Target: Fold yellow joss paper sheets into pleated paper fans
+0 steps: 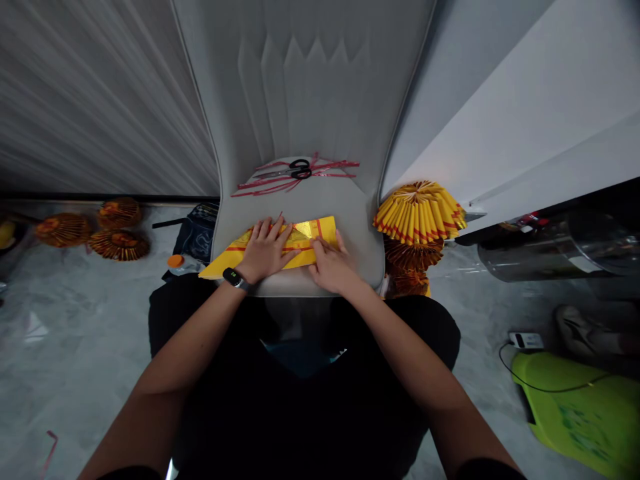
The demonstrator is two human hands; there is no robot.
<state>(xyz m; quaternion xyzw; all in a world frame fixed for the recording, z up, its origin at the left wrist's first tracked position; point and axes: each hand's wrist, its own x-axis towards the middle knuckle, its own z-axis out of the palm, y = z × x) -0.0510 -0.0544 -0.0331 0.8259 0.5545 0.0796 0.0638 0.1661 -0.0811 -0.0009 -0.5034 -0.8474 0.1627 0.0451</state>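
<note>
A folded sheet of yellow paper [295,243] with red stripes and a gold foil patch lies on the grey padded chair seat [300,207]. My left hand [265,250] presses flat on its left half, fingers slightly spread. My right hand [330,267] rests on the sheet's right end, fingertips along a fold. Neither hand grips the paper. Farther up the seat, beyond both hands, lie black-handled scissors [287,171] on a tangle of thin red ribbon strips [300,175].
A pleated yellow-and-red paper fan [419,213] sits right of the seat above darker orange ones. Several round orange fans [63,230] lie on the floor at left. Nearby are a dark bag [197,233], an orange-capped bottle [176,262], a clear plastic container [543,250] and a green stool [575,407].
</note>
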